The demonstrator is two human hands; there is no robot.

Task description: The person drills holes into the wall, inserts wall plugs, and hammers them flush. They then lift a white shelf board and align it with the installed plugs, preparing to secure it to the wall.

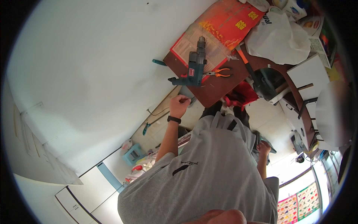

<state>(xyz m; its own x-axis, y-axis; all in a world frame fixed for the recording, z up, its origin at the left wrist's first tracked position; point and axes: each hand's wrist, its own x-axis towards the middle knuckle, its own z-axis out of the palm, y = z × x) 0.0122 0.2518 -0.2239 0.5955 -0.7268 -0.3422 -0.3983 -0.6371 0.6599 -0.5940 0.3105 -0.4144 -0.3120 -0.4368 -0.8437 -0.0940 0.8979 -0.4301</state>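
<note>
My left hand (179, 106), with a dark band on its wrist, is beside the near corner of the brown table (212, 95). Its fingers are curled together; whatever they hold, if anything, is too small to make out. At my right side, low down, my right hand (263, 148) is closed against a dark green, tool-like object (271, 146), mostly hidden by my grey shirt. On the table lies a dark green power drill (195, 67) with its chuck pointing away. Pliers with orange handles (220, 72) rest right of the drill, touching or close to it.
A red printed sheet (227, 28) covers the table's far part. An orange-and-black long-handled tool (248, 65) leans at the right edge, above a red bag (242, 95). A white plastic bag (278, 41) sits far right. A white wall (85, 71) stands at left.
</note>
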